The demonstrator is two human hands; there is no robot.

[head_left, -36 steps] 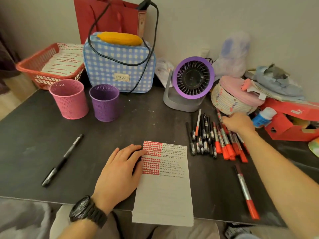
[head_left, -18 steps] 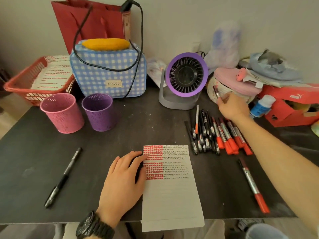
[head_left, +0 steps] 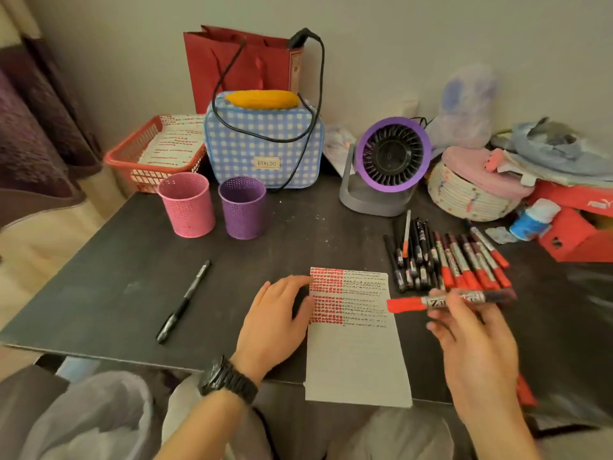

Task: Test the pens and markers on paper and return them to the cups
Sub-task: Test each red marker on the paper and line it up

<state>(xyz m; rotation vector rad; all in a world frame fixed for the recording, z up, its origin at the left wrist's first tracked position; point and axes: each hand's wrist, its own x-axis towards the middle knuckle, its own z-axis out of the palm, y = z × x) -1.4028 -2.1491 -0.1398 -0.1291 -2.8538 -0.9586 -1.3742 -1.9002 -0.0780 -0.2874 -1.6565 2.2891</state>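
Note:
A lined sheet of paper [head_left: 358,353] with red and black test marks lies at the table's front edge. My left hand [head_left: 275,322] rests flat on its left edge. My right hand [head_left: 471,340] holds a red-capped marker [head_left: 441,302] level above the paper's right side, cap pointing left. Several black and red markers [head_left: 447,257] lie in a row behind it. A lone black pen [head_left: 184,302] lies to the left. The pink cup [head_left: 186,204] and purple cup [head_left: 242,212] stand at the back left.
A purple desk fan [head_left: 388,164] and a blue checked bag [head_left: 263,144] stand at the back. A red basket [head_left: 149,157] holds papers at the far left. A woven basket [head_left: 471,190] and red boxes [head_left: 577,230] crowd the right side.
My right hand has come back from the far end of the marker row to the paper, carrying a red-capped marker. My left hand stays on the paper.

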